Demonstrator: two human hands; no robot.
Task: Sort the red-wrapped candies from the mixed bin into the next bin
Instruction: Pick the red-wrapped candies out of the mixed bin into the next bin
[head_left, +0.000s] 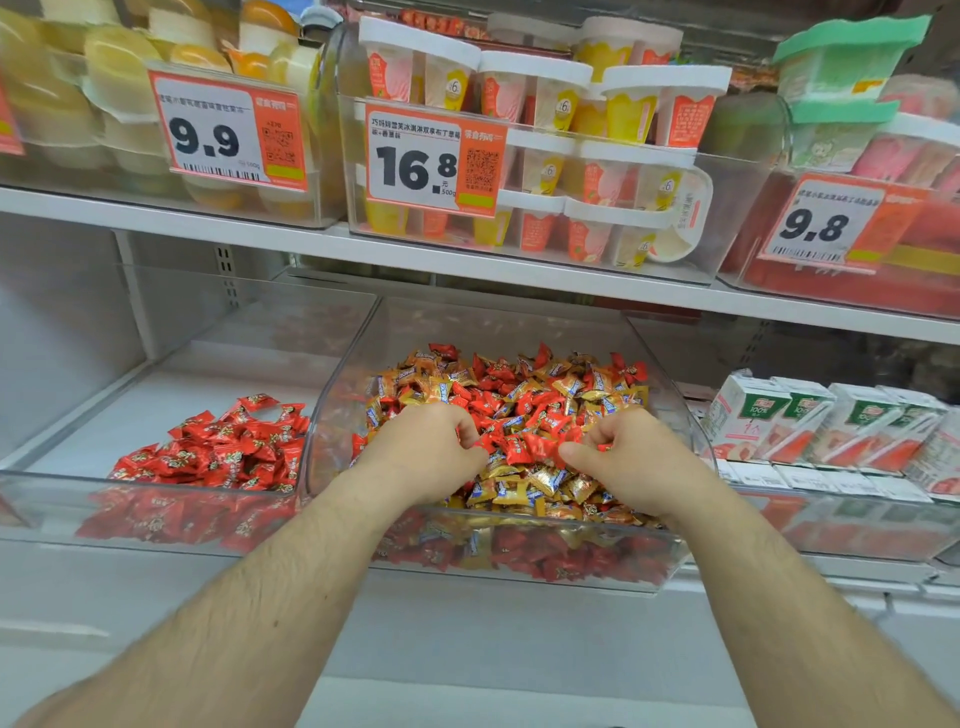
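Note:
A clear mixed bin (519, 582) in the middle holds red-wrapped candies (514, 449) mingled with gold-wrapped candies (540, 480). Both my hands are inside it, over the pile. My left hand (423, 454) has its fingers curled round red candies, red wrappers showing between fingers and thumb. My right hand (618, 457) is also curled and grips red candies by its thumb. To the left stands the neighbouring clear bin (62, 499), with a heap of only red candies (218, 452) in its near right part.
A shelf (467, 265) runs just above the bins, carrying clear tubs of jelly cups and pudding cups with price tags 9.9, 16.8 and 9.8. Small drink cartons (810, 421) stand in the bin to the right.

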